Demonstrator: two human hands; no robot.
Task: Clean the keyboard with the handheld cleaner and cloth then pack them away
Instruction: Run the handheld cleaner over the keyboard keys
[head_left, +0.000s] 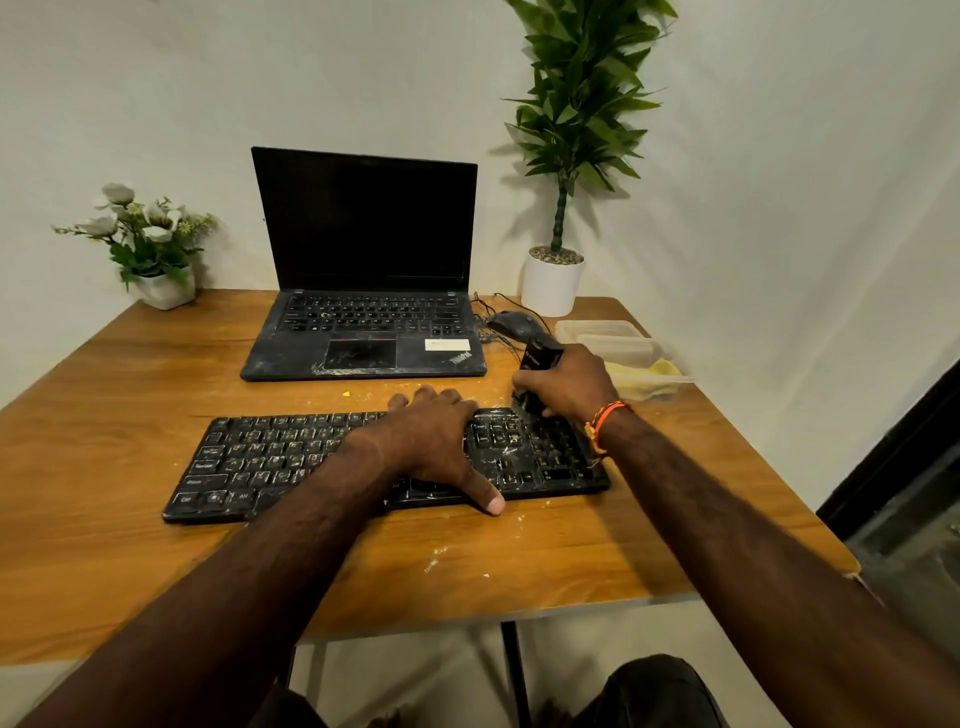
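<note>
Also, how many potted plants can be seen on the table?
2. A small white pot of white flowers stands at the far left corner of the table; a tall green plant in a white pot stands at the far right, behind the mouse. None seems hidden.

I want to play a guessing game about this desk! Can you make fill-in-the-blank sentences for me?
1. The right hand grips the black handheld ___ over the dusty black keyboard.
2. The left hand rests flat on the ___.
3. The yellow cloth lies in a clear plastic ___ by the black mouse.
4. The open black laptop's screen is ___.

Missing words: cleaner; keyboard; container; dark
</note>
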